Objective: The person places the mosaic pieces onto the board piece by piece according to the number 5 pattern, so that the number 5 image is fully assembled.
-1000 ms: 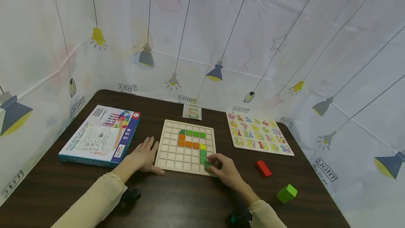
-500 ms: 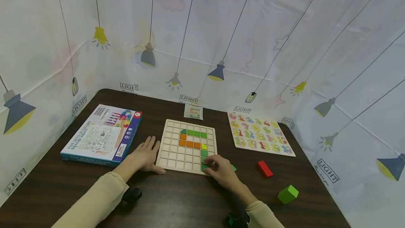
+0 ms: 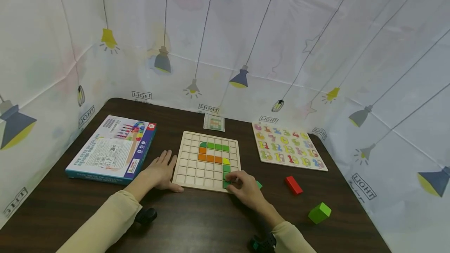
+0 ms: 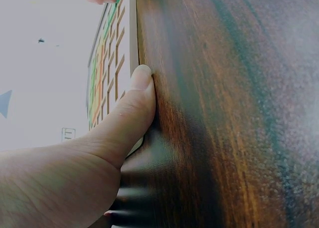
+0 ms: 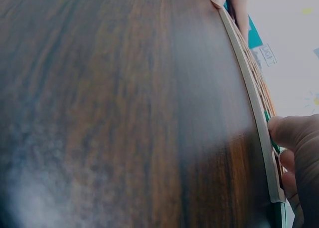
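Note:
A square wooden grid board (image 3: pixel 197 174) lies on the table, with a path of green, orange and yellow tiles in its cells. At its near right corner my right hand (image 3: pixel 249 191) holds a green tile (image 3: pixel 225 185) between curled thumb and fingers, low in the grid. In the right wrist view the thumb (image 5: pixel 286 130) touches that tile at the board's edge. My left hand (image 3: pixel 159 173) rests with spread fingers along the board's left side. The left wrist view shows its thumb (image 4: pixel 132 106) against the near edge. Another green piece (image 3: pixel 259 184) is partly hidden behind my right hand.
A boxed set (image 3: pixel 110 147) lies to the left. A small pattern card (image 3: pixel 214 122) is behind the board. On the right are a number board (image 3: pixel 288 145), a red block (image 3: pixel 293 185) and a light green block (image 3: pixel 319 212). Printed fabric hangs behind the table.
My right hand has brought the green tile from a tilted position down into the corner area of the grid. The green piece behind that hand has come into view. The left hand stays put.

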### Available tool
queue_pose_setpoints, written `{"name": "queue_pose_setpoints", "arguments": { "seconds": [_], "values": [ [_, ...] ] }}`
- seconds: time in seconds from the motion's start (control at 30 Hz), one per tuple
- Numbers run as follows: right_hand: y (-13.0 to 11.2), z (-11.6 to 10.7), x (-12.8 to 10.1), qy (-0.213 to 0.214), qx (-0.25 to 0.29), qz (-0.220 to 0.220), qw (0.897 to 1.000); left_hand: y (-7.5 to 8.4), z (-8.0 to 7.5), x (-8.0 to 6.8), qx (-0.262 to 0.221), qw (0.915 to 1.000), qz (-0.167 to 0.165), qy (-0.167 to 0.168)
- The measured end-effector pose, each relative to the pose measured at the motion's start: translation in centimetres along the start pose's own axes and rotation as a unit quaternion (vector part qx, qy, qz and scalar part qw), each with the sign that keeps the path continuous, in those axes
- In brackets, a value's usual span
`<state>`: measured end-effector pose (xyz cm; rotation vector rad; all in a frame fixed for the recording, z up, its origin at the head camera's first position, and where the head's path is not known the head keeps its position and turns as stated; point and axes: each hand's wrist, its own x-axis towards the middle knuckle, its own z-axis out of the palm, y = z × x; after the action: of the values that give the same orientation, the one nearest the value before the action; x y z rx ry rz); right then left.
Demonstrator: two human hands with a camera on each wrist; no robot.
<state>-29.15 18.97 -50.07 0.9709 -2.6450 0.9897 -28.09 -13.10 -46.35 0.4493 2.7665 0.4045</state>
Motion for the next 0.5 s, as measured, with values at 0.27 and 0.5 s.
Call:
{"name": "queue_pose_setpoints", "arguments": {
  "seconds": [0.27,0.5],
  "values": [
    [0.2,-0.5,-0.2,0.027,-0.016,-0.018,0.999,0.0,-0.1,-0.1,-0.007,1.0000,-0.001,-0.006],
    [1.2,-2.1,-1.2,0.082,-0.037,0.004,0.996,-0.2,0.2,0.4,-0.007,0.9999,-0.001,-0.010]
  ]
}}
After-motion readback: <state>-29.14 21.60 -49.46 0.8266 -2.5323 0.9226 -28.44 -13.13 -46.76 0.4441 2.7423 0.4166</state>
